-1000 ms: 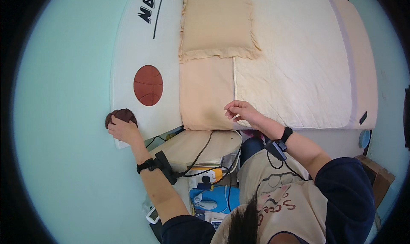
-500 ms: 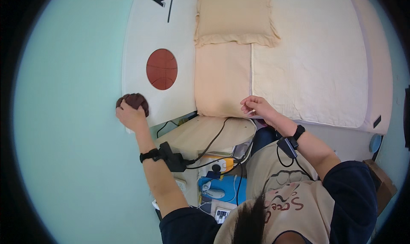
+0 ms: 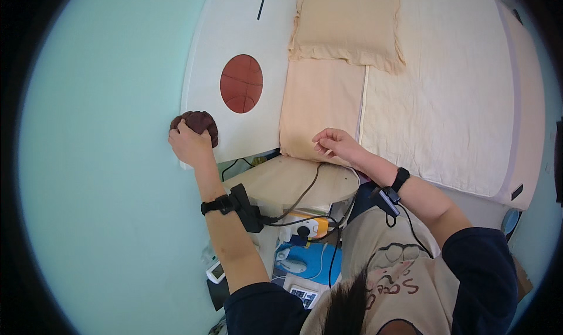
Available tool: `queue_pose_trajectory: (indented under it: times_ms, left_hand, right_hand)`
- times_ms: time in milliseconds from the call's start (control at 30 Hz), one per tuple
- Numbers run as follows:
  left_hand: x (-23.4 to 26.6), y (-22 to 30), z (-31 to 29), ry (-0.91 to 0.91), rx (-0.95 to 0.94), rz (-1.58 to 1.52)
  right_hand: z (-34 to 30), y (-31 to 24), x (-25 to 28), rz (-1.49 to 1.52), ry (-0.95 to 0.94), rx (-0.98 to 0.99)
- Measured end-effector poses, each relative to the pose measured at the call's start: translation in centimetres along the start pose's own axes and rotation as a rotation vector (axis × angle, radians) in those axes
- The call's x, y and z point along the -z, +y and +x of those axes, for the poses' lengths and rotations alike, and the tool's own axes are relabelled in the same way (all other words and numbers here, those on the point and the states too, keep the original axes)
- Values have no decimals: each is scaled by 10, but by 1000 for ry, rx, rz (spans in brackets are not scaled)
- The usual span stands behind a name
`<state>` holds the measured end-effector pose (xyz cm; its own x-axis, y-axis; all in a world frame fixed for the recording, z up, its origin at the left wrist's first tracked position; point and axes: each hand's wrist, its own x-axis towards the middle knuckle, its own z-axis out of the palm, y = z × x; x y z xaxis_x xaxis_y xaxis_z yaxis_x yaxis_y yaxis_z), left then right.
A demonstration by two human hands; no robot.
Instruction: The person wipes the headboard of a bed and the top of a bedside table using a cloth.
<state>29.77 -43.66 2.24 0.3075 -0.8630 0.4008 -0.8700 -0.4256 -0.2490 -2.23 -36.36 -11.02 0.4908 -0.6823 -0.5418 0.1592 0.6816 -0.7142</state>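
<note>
Head view: a bunched brown cloth point(image 3: 203, 124) lies under and just beyond the fingers of the left hand point(image 3: 191, 145), bulging out past its right side. The left hand is the nearer one, in contact with the cloth; the right hand point(image 3: 335, 144) is well apart, off to the right. Being crumpled, the cloth shows no clear long axis, though it spreads roughly crosswise to the left forearm. It sits at the edge of a white panel point(image 3: 204, 89), with the wall point(image 3: 117, 135) to the hand's left and a red-brown disc point(image 3: 241, 84) ahead and to its right.

The left hand is back up, its fingers curled around the cloth in a grip; its forearm reaches nearly straight forward. The right hand is half-open and loosely curled, with nothing visible in it. It appears above the bed point(image 3: 319, 100), beyond the worktop point(image 3: 293, 179); whether it touches the bed cannot be told.
</note>
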Motion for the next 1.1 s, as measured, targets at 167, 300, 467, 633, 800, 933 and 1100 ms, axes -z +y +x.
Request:
queue_pose_trajectory:
  times_ms: [167,300,467,633,800,933,1100]
  left_hand:
    - [3,5,-2,2,24,-27]
    - [2,2,-2,29,20,-49]
    - [3,-1,3,43,56,-293]
    - [30,12,7,-267,266,-1211]
    - [45,81,1,-398,121,-1523]
    - [50,92,19,-140,96,-1234]
    - [-11,34,8,102,242,-188]
  right_hand:
    - [15,-28,-7,-199,-19,93]
    - [29,-52,-21,-244,-38,147]
    - [61,-65,-39,-293,-120,330]
    - [88,-111,-86,-410,-184,677]
    - [128,-140,-111,-71,-450,786]
    - [154,-153,-79,-92,-205,589]
    - [239,-213,-53,-181,174,941]
